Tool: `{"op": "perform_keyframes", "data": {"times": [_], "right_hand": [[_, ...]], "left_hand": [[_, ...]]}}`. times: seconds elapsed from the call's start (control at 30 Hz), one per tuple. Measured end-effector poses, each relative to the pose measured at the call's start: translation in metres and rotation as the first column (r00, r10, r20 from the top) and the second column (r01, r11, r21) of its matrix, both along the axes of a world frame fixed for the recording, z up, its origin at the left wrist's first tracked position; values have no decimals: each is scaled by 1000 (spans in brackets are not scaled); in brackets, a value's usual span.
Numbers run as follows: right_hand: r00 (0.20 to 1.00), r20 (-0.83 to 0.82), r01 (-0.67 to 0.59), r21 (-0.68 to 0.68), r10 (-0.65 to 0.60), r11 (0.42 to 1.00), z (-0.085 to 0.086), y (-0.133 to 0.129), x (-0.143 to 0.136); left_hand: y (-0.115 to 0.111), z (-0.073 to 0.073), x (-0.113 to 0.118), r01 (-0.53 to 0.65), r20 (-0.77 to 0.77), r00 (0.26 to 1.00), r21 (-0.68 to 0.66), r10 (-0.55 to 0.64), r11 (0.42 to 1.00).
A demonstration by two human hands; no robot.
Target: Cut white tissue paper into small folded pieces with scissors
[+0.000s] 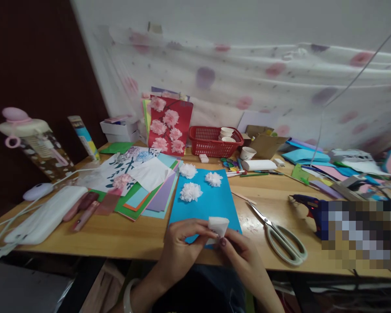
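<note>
Your left grip (pixel 207 232) and right grip (pixel 224 241), both pinched closed, hold folded white paper (pixel 218 224); beneath them, blue sheet (pixel 204 211).

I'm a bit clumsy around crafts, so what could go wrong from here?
The glue gun shows a red light, so it may be hot if the right hand strays there. The scissors lie nearer that hand and could get knocked. The white flowers might be crushed by a careless reach across the blue sheet.
</note>
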State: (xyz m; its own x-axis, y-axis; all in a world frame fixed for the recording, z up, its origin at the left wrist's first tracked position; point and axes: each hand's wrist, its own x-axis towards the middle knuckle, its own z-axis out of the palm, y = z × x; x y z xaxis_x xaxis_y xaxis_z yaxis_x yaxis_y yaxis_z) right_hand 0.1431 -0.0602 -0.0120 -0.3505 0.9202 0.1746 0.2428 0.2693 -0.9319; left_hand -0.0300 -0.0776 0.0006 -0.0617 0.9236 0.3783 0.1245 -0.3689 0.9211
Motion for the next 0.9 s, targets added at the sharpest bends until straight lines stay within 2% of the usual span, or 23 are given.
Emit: {"op": "perform_keyframes", "data": {"times": [0.1,0.2,0.33,0.43,0.5,0.57,0.6,0.67,0.73,0.9], "right_hand": [[981,-24,194,185,-193,963,2,-5,-4],[935,-1,341,267,-354,901,-3,-10,-15],[886,83,406,335,-456,850,-5,-10,-18],[841,159,426,394,-517,815,1,-1,11],[733,254,484,456,-631,747,5,7,44],[588,448,477,480,-673,736,5,16,77],[550,535,440,468,-642,766,3,19,90],[528,623,378,437,-578,816,-2,25,108],[515,661,334,432,-546,838,-8,28,114],[524,624,324,484,-580,813,-17,32,122]], "left_hand": [[2,-2,3,31,46,999,-127,-25,991],[2,-2,9,133,86,989,-198,-118,971],[1,0,12,195,106,979,-216,-175,957],[3,-4,7,133,143,984,-205,-105,970],[8,-8,2,78,238,971,-196,-30,978],[15,-12,-2,46,418,906,-238,59,970],[18,-13,-4,50,519,848,-281,108,958],[23,-12,-7,107,678,713,-359,180,927],[25,-8,-10,181,770,602,-391,213,903],[25,5,-17,236,866,402,-413,298,880]]}}
